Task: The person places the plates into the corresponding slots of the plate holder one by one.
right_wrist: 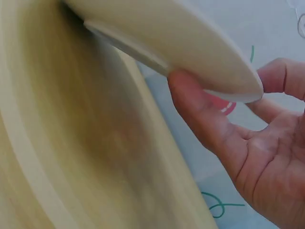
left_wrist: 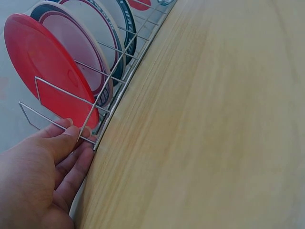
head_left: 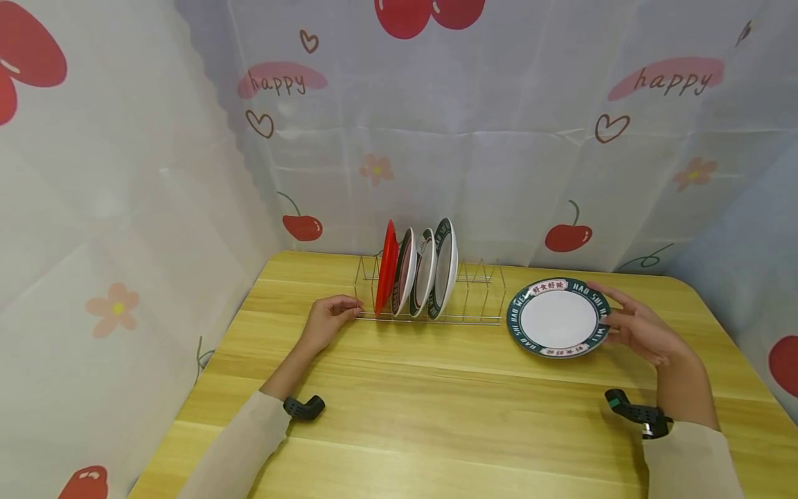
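My right hand (head_left: 648, 336) grips the right rim of a white plate (head_left: 557, 319) with a dark green, lettered border. In the right wrist view, the plate's pale underside (right_wrist: 162, 33) is tilted over the wood, a fingertip pressing beneath it and another finger at its edge. My left hand (head_left: 324, 324) pinches the left end of a wire dish rack (head_left: 480, 323). A red plate (head_left: 386, 270) stands upright in the rack, nearest that hand. To its right, several white plates with dark borders (head_left: 445, 267) stand on edge, partly overlapping one another.
The rack stands near the back of a wooden table (head_left: 424, 416), close to a patterned hanging cloth (head_left: 436, 166) with cherries and hearts. More cloth (head_left: 112, 229) hangs along the left side. Each wrist wears a dark strapped device (head_left: 304, 407).
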### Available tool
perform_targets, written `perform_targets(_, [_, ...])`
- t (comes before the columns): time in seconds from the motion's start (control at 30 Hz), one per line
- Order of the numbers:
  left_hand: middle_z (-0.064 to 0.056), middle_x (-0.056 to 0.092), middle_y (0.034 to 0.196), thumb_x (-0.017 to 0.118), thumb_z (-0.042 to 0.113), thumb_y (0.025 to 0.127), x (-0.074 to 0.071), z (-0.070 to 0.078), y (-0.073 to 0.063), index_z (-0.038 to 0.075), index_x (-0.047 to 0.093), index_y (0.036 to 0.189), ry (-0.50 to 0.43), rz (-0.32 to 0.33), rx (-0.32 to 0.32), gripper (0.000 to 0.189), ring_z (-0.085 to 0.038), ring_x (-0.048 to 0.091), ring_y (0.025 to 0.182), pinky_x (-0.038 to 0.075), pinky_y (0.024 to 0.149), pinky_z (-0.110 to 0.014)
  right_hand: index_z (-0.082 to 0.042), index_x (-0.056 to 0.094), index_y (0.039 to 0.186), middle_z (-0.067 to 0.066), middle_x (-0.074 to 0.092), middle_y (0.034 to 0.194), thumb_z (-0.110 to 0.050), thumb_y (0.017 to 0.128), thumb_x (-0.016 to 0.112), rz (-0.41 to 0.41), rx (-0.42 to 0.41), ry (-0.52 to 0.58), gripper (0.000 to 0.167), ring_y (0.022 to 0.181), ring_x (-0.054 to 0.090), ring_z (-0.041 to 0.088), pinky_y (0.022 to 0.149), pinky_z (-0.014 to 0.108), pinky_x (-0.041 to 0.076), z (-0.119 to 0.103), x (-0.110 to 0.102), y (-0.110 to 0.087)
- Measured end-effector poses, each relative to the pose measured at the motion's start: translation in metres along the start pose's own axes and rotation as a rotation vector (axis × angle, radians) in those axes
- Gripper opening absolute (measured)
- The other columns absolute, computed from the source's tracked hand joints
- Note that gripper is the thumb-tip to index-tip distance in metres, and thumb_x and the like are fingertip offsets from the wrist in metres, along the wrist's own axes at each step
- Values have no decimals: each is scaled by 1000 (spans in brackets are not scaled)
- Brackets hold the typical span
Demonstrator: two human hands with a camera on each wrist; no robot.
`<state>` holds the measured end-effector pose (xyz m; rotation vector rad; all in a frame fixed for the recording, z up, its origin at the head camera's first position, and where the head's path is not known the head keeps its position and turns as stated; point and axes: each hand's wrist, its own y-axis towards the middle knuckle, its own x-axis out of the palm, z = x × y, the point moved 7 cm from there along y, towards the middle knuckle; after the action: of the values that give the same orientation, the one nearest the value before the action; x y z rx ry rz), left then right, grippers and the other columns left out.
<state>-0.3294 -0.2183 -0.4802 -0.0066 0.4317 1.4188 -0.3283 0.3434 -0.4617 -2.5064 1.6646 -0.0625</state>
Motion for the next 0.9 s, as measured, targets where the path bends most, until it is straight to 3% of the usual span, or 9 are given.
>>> perform_targets(0.23, [-25, 73, 103, 69, -6, 93, 0, 0, -1, -14, 71, 107, -5, 2, 0, 17, -44, 71, 96, 61, 79, -25, -18, 26, 162, 5, 29, 144, 3, 105, 47, -44, -86, 13, 64, 97, 67, 16, 76, 35, 63, -20, 11, -1])
perform_targets(0.9, [-24, 74, 102, 70, -4, 93, 0, 1, 0, -12, 72, 107, 10, 6, -1, 16, -41, 71, 96, 59, 78, -22, -15, 31, 161, 9, 43, 132, 12, 103, 39, 33, -325, 177, 64, 93, 68, 17, 74, 33, 63, -97, 39, -25])
